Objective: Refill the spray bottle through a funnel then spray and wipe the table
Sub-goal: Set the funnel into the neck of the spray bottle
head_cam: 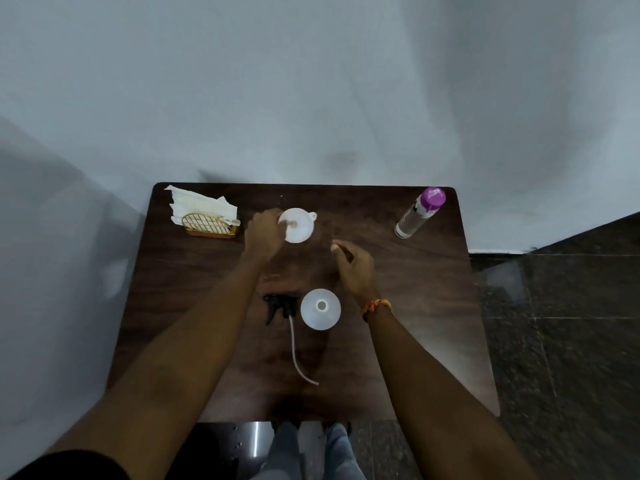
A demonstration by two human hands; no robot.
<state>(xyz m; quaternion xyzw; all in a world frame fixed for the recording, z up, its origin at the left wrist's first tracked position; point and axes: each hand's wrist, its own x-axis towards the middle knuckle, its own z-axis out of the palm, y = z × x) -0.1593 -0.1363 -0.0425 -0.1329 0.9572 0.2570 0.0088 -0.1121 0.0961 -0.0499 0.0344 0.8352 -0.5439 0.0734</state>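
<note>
Clearly the white funnel (296,225) is light, stiff plastic, lying mouth-down at the left hand (265,233), whose curled fingers seem to pinch its rim; the upturned spout looks the surer place to grip. The right hand (353,266) hovers loosely curled, holding nothing. Just nearer than it, the uncapped spray bottle (320,309) stands upright on the bench (433,306), probably light and easily tipped. The trigger head (280,306) lies beside the bottle, and the purple-capped refill bottle (419,212) is well beyond the right hand.

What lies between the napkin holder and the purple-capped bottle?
The white funnel, gripped by the left hand; beyond it, bare table up to the bottle. Head view.
</note>
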